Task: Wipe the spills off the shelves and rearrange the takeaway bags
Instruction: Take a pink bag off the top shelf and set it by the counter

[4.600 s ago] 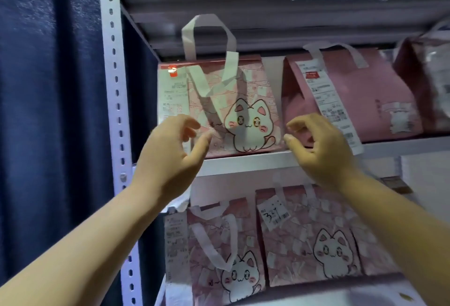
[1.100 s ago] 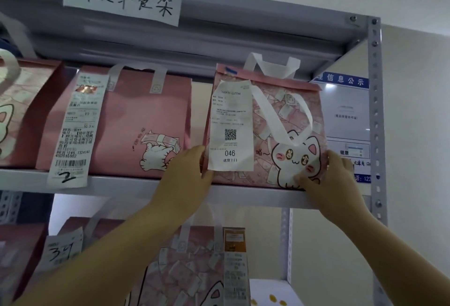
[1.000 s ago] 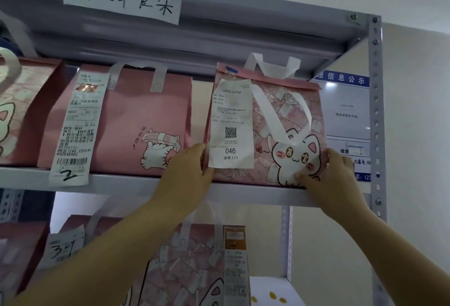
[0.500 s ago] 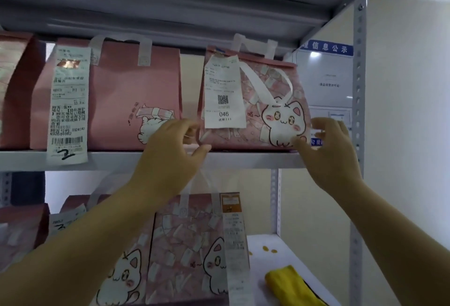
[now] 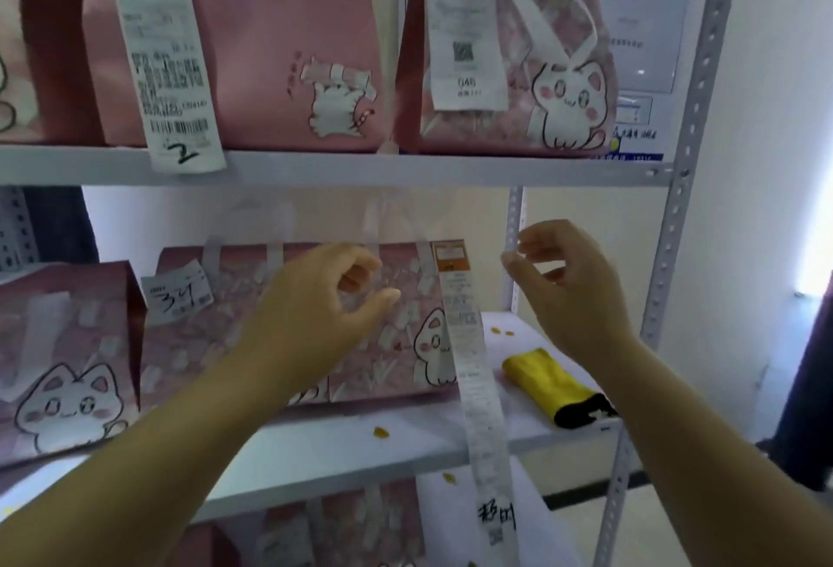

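Note:
Pink takeaway bags fill a metal rack. On the upper shelf (image 5: 342, 167) stand a plain pink bag (image 5: 270, 48) with a receipt marked 2 and a cat-print bag (image 5: 541, 84) with receipt 046. On the middle shelf (image 5: 360, 445) a cat-print bag (image 5: 396, 332) with a long receipt stands behind my left hand (image 5: 324, 296). My right hand (image 5: 572, 291) hovers to its right. Both hands are empty, fingers loosely curled and apart. A folded yellow cloth (image 5: 550, 381) lies on the middle shelf's right end. Orange spill spots (image 5: 381, 432) dot that shelf.
Another cat-print bag (image 5: 63, 363) sits at the left of the middle shelf, with a bag tagged 34 (image 5: 189, 323) beside it. More spots (image 5: 502, 332) lie by the rear post. The rack's right upright (image 5: 676, 215) borders a white wall. A lower shelf holds more bags (image 5: 360, 526).
Both hands let go of the 046 bag on the upper shelf and dropped to the middle shelf level. The view tilted down, showing the yellow cloth and the spill spots.

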